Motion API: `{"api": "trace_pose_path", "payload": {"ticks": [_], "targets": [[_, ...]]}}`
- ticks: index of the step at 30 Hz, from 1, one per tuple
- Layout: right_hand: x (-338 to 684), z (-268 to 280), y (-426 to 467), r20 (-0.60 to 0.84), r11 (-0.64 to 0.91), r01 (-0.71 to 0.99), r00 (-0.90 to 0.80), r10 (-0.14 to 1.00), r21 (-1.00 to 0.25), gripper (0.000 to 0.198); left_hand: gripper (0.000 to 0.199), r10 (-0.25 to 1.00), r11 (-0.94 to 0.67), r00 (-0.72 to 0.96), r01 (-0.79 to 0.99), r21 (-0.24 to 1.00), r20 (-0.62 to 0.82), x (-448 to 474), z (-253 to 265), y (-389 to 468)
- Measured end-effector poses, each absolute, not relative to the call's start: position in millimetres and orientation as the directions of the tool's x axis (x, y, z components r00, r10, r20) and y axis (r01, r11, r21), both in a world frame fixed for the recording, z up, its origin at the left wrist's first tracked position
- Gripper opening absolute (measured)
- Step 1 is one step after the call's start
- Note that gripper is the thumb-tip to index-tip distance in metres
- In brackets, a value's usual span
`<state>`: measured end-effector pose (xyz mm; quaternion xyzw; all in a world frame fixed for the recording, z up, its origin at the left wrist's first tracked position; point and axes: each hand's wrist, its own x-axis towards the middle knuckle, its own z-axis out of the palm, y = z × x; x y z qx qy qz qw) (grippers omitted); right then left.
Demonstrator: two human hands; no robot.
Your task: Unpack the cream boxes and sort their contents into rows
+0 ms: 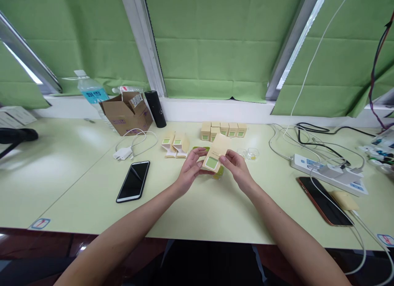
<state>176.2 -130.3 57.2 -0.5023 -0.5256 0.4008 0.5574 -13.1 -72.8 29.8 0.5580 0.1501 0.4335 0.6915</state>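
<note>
Item: one pale yellow carton (218,147), printed with a green square, tilted and raised above the pale table (209,220), near its middle. Held by both bare hands: left hand (191,167) at the left edge, thumb and fingers in a narrow hold; right hand (235,167) at the right edge, thumb laid on the printed face, likewise narrow. Form: appears flat or only partly folded, with a plain panel extending at the top; how far it is made up cannot be told. Beneath and behind it: green pieces (219,173), largely hidden. Associated pieces: two cartons with gaping ends (181,143), side by side, beyond the left hand; a group of small closed boxes (224,130) farther back; clear cups (253,153), beyond the right hand. Step in hand, as judged: the shaping of a carton, at an early stage. Next move, as judged: calls for the left hand to steady the card while the right thumb works the panels apart along their creases, with light pressure, lest the thin card buckle.
</note>
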Motion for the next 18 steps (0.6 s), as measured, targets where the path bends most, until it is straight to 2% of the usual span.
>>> {"api": "trace_pose_path", "payload": {"ticks": [4,8,18], "targets": [[175,55,-129,0.198,0.185,0.09,0.164,0.966,-0.979,0.061,0.061,0.734,-0.136,0.563,-0.426,0.894,0.38,-13,25,-72],[173,52,-127,0.208,0.194,0.089,0.189,0.96,-0.977,0.062,0.061,0.718,-0.225,0.558,-0.379,0.898,0.416,-12,26,-77],[172,45,-126,0.201,0.185,0.097,0.187,0.962,-0.978,0.062,0.055,0.736,-0.24,0.546,-0.34,0.909,0.399,-10,24,-77]]}}
